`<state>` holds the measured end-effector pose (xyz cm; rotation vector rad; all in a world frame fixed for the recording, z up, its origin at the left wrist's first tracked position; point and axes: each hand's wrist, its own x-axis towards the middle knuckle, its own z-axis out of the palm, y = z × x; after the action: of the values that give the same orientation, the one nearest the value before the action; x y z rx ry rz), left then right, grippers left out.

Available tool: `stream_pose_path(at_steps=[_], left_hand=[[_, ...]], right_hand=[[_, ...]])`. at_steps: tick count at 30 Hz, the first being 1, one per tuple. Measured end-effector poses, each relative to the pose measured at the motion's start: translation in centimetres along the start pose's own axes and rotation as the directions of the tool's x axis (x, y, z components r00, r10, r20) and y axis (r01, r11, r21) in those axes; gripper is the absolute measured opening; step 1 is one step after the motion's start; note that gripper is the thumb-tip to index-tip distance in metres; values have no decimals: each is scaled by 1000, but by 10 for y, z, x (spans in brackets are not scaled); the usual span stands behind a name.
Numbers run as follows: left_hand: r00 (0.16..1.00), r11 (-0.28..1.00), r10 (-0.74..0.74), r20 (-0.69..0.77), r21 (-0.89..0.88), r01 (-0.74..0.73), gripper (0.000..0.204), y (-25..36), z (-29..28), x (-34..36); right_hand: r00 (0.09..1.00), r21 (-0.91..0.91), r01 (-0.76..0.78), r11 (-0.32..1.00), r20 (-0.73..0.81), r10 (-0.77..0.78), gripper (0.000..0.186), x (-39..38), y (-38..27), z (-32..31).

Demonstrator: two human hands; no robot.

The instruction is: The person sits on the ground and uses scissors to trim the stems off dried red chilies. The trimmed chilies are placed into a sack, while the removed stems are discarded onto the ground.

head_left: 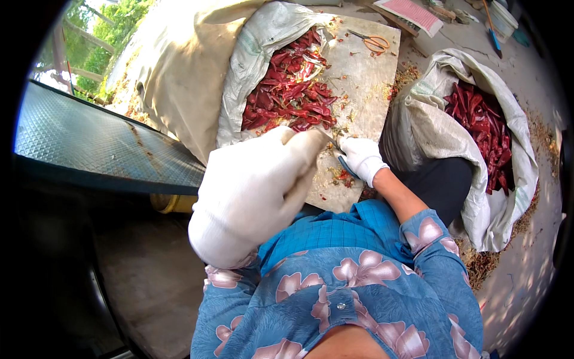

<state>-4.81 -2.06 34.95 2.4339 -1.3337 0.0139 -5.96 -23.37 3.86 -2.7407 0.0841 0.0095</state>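
My left hand (263, 179), in a white glove, is raised close in front of me with its fingers curled together. What it holds, if anything, is hidden behind the glove. Beside its fingertips, my gloved right hand (362, 158) grips scissors with blue handles (347, 168), whose blades point up toward the left hand. Beyond my hands, a heap of dried red chillies (293, 90) spills from the mouth of a white woven sack (242, 66) onto a pale board (365, 78). Bits of stem and yellow seeds are scattered over the board.
Another pair of scissors with orange handles (376, 43) lies at the board's far end. To the right stands an open woven sack (430, 119) holding more red chillies (481, 128). A ridged metal sheet (113, 137) runs along the left. A white bucket (502, 23) stands far right.
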Motion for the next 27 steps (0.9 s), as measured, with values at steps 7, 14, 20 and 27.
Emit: stream_pose_path(at_steps=[7, 14, 20, 27], left_hand=[[933, 872, 355, 55, 342, -351, 32, 107, -70, -9], [921, 829, 371, 119, 405, -386, 34, 121, -68, 4], [972, 944, 216, 88, 234, -231, 36, 66, -22, 22], [828, 838, -543, 141, 30, 544, 56, -151, 211, -5]], right_hand=[[998, -69, 5, 998, 64, -1, 31, 4, -12, -14], [998, -60, 19, 998, 56, -15, 29, 0, -11, -5], [943, 355, 144, 924, -333, -19, 23, 3, 73, 94], [992, -13, -85, 996, -92, 83, 29, 5, -5, -13]])
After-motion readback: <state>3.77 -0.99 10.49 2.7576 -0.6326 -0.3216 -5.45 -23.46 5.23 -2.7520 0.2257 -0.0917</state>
